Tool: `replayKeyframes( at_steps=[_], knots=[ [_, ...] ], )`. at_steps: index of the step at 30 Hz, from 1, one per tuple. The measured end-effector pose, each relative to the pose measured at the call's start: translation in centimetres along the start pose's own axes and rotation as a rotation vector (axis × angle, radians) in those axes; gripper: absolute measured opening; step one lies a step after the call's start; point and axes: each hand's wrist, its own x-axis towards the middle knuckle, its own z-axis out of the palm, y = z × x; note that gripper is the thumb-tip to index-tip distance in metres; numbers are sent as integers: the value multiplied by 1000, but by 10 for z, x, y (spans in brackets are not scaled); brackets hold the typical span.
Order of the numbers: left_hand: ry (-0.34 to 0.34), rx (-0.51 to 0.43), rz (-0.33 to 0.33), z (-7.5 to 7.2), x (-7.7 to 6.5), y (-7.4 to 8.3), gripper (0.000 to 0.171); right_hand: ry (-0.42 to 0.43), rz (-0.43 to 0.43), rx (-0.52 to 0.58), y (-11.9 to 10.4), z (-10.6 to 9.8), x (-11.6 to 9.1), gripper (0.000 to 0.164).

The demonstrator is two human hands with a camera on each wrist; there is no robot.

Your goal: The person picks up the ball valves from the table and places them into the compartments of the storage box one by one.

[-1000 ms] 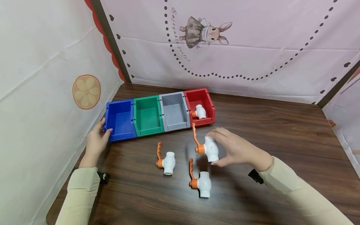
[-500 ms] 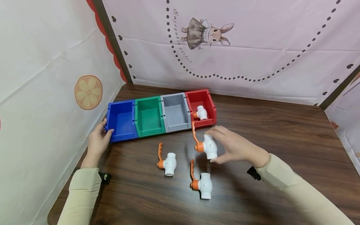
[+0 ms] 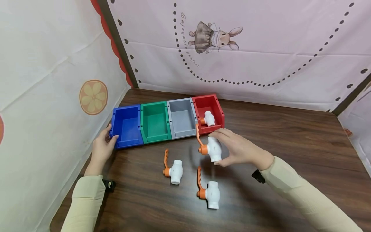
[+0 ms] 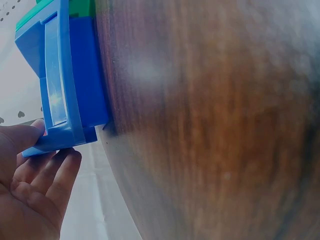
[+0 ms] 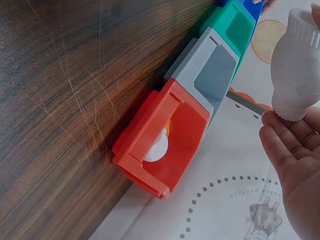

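My right hand (image 3: 239, 149) pinches a white ball valve (image 3: 214, 149) with an orange lever by its two ends, held above the table just in front of the red bin (image 3: 222, 116). In the right wrist view the valve's ribbed white body (image 5: 296, 65) sits between thumb and fingertips. My left hand (image 3: 102, 146) grips the left wall of the blue bin (image 3: 127, 144), thumb inside and fingers outside, as the left wrist view confirms. Another ball valve (image 3: 209, 118) lies in the red bin. Two more, a left valve (image 3: 176, 172) and a right valve (image 3: 213, 195), lie on the table.
The green bin (image 3: 156, 138) and grey bin (image 3: 184, 132) stand joined between the blue and red ones, in one row. The dark wooden table (image 3: 290, 138) meets a cloth-covered wall (image 3: 275, 64) behind and another (image 3: 52, 96) at the left.
My right hand, holding the valve, has shifted slightly left and closer to the red bin. The left hand keeps its grip on the blue bin. The whole view has drifted a little.
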Motion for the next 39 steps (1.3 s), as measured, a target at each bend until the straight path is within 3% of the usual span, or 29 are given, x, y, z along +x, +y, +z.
replayKeyframes(
  at_steps=[26,39],
  knots=[
    [18,-19,-36,3,-1,-2,53,-15,27,-21,8,0,25,77],
    [12,-20,-38,4,0,-3,54,3,-11,-50,15,6,35,75]
  ],
)
